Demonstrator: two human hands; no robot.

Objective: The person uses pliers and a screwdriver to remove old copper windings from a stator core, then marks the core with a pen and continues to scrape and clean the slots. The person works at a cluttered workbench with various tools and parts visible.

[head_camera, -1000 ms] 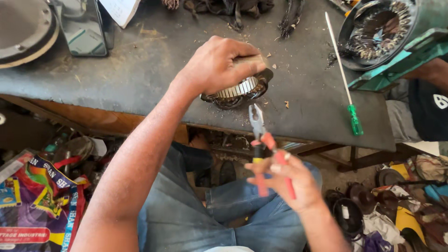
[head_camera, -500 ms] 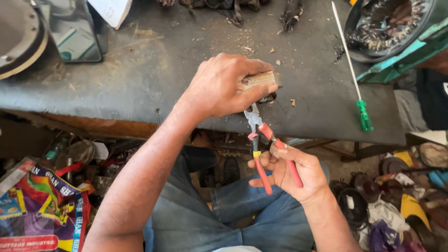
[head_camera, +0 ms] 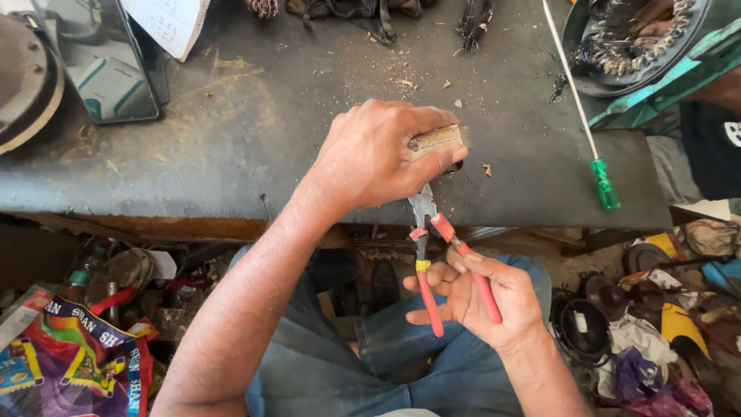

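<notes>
My left hand (head_camera: pixel 378 158) is clamped over a round metal motor core (head_camera: pixel 436 140) resting near the front edge of the dark workbench (head_camera: pixel 231 154); only a strip of its rim shows past my fingers. My right hand (head_camera: pixel 482 297) holds red-handled pliers (head_camera: pixel 440 255) below the bench edge, over my lap. The pliers' jaws point up and sit right under the core and my left hand, with the handles spread apart.
A long screwdriver with a green handle (head_camera: pixel 602 181) lies on the bench to the right. A wound stator in a teal housing (head_camera: pixel 641 38) sits at the far right, a grey box (head_camera: pixel 108 62) at the left. Bags and parts clutter the floor (head_camera: pixel 69 355).
My left hand has covered more of the core. The pliers rose from open air below the bench to just under the core, and their handles opened wider.
</notes>
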